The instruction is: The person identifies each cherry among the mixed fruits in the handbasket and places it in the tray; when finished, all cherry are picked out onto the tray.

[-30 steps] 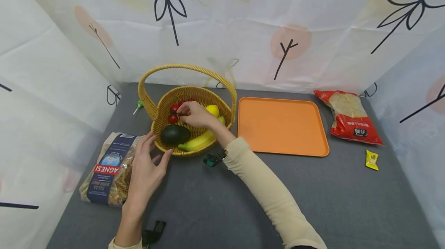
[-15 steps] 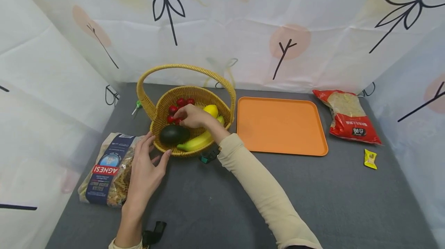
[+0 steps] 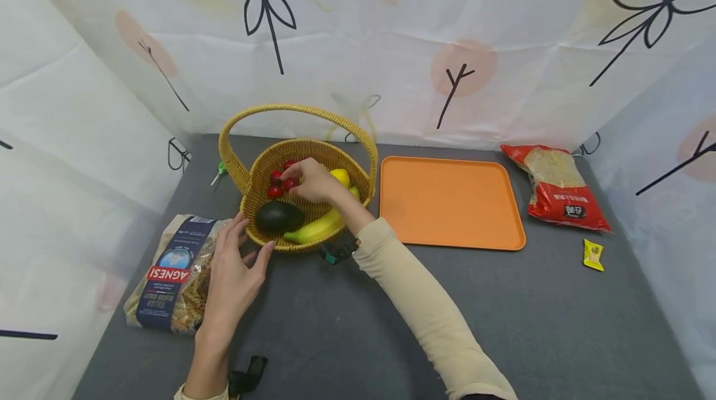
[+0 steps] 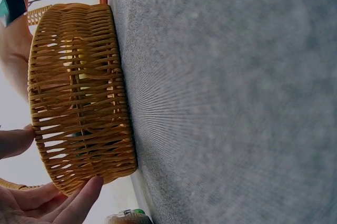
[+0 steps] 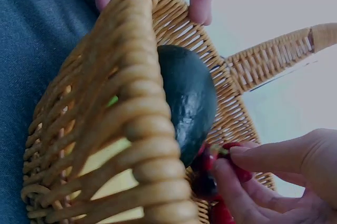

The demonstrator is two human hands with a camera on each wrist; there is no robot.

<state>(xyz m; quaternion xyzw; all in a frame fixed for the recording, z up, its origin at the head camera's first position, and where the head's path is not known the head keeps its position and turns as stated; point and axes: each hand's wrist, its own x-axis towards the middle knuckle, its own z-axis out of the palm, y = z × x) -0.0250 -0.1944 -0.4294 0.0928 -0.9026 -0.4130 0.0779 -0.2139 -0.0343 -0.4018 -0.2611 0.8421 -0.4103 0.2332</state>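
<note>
A yellow wicker basket (image 3: 302,108) with a tall arched handle holds an avocado (image 3: 279,217), a banana (image 3: 316,229), a lemon (image 3: 341,176) and several small round red fruits (image 3: 274,192). My right hand (image 3: 316,181) reaches down into it. In the right wrist view, thumb and finger pinch a small red fruit (image 5: 243,174) with a greenish stem, beside the avocado (image 5: 187,103). My left hand (image 3: 235,276) touches the basket's near left side, its thumb and fingers spread and fairly straight. The left wrist view shows fingertips against the woven wall (image 4: 79,103).
An orange tray (image 3: 450,201) lies right of the basket. Beyond it are a red bag of food (image 3: 559,186) and a small yellow packet (image 3: 593,255). A pasta bag (image 3: 173,276) lies beside my left hand. A small green-topped item (image 3: 220,171) sits behind the basket's left side.
My right hand dipped toward the red fruits, then rose slightly and now pinches one of them. My left hand stays at the basket's side.
</note>
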